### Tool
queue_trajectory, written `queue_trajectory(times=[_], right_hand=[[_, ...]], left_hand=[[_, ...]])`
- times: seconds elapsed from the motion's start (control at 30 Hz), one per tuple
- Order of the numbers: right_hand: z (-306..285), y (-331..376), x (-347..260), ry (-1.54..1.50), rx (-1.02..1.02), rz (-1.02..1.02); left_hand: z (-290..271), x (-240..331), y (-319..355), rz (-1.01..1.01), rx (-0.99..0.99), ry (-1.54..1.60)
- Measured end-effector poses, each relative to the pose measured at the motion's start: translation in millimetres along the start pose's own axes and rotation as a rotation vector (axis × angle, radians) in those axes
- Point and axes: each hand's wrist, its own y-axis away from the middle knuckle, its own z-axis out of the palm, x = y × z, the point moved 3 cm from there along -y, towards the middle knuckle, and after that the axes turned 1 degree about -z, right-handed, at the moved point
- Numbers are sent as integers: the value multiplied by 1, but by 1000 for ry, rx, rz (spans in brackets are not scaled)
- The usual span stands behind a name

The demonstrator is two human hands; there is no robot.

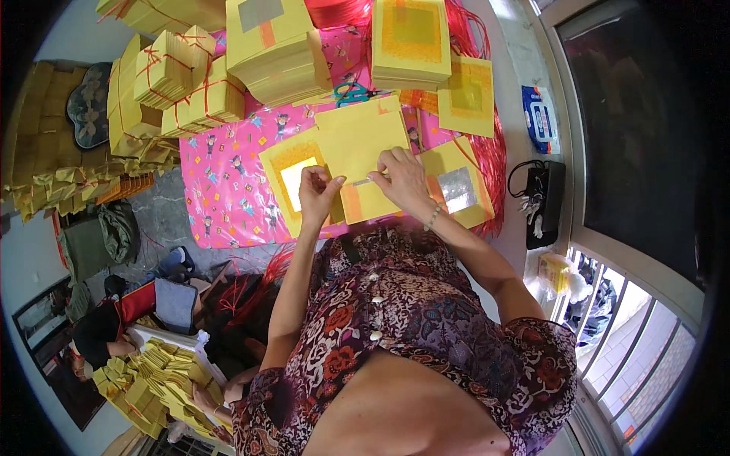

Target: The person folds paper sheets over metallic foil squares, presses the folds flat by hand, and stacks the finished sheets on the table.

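Observation:
A yellow paper sheet (pixel 361 137), partly folded, lies in front of me with an orange band and a narrow silver strip near its fold. My left hand (pixel 319 191) is closed, thumb and curled fingers pinching at the sheet's left edge. My right hand (pixel 401 181) grips the fold from the right, fingers bent and pressed on the paper. Under it, on the left, shows a yellow sheet with a shiny gold square (pixel 293 182); on the right, one with a silver square (pixel 458 190). My palms hide part of the fold.
Tall stacks of yellow paper (pixel 277 68) and a square-printed stack (pixel 411 45) stand beyond on the pink patterned cover (pixel 220 190). Teal-handled scissors (pixel 351 93) lie between. Red-tied bundles (pixel 163 76) are far left, red strands (pixel 494 190) right. Another person's hand (pixel 205 399) touches folded papers lower left.

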Motion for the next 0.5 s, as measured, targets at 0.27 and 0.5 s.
queue_trajectory(times=[0.27,0.5], right_hand=[[-9,-2,5,-74,37,-8],[-14,-5,34,-635,2,272]], left_hand=[[12,35,12,-20,109,-509],[6,36,2,-352,-25,40]])
